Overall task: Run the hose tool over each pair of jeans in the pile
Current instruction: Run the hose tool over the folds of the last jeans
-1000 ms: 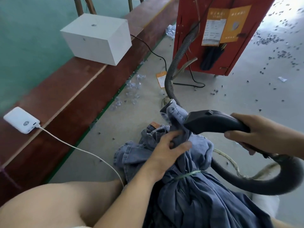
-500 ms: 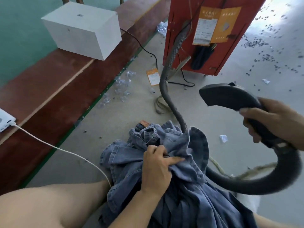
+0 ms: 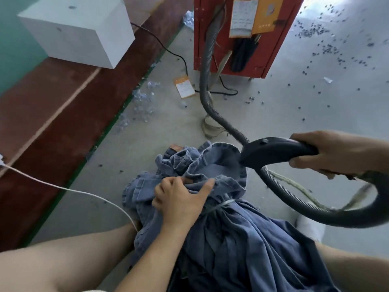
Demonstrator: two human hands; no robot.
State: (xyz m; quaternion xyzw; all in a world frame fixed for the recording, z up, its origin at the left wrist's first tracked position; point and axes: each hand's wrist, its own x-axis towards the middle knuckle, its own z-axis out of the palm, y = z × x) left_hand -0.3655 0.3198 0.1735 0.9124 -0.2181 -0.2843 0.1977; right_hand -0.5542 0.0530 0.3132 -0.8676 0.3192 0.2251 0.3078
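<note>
A bundle of blue jeans (image 3: 231, 245), tied with a thin green band, lies across my lap and onto the floor. My left hand (image 3: 181, 199) grips a bunched fold of denim near the waistbands, thumb stretched to the right. My right hand (image 3: 336, 152) grips the handle of the black hose tool (image 3: 271, 151). The tool's nozzle touches the open hem at the top right of the bundle. The grey ribbed hose (image 3: 208, 66) runs from the red cabinet down to the tool and loops under my right hand.
A red metal cabinet (image 3: 273, 49) stands ahead. A white box (image 3: 77, 30) sits on a brown wooden bench (image 3: 52, 114) at the left. A white cable (image 3: 69, 189) crosses toward my knee. An orange tag (image 3: 184, 87), plastic scraps and dark bits litter the grey floor.
My right hand brought the hose tool down from the air back onto the jeans' hem. My left hand shifted its grip on the denim slightly. The view tilted a little.
</note>
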